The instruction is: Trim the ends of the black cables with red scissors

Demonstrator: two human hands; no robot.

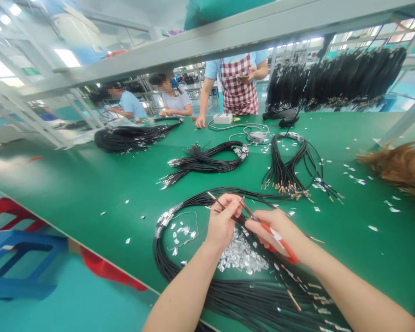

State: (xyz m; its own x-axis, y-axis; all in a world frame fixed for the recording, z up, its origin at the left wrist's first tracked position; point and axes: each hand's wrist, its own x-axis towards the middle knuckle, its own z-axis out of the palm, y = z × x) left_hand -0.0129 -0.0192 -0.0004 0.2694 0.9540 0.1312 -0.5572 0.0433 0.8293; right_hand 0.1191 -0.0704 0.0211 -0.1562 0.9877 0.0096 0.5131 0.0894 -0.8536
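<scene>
My left hand (224, 219) pinches the end of a black cable near the middle of the view. Close on its right, my right hand (276, 230) is closed round red-handled scissors (283, 244), whose blades point at my left fingertips. A large looped bundle of black cables (162, 249) curves round beneath both hands, and its many loose ends lie at the lower right. Between my forearms is a pile of silver foil scraps (242, 253). More foil pieces (183, 230) lie inside the loop, beside a thin string.
On the green table (124, 184) lie other cable bundles (217, 159). A person in a checked apron (240, 85) stands across it. Black cables hang (352, 78) at the back right. Hair (401, 168) shows at the right edge. Blue stool (20, 263) at lower left.
</scene>
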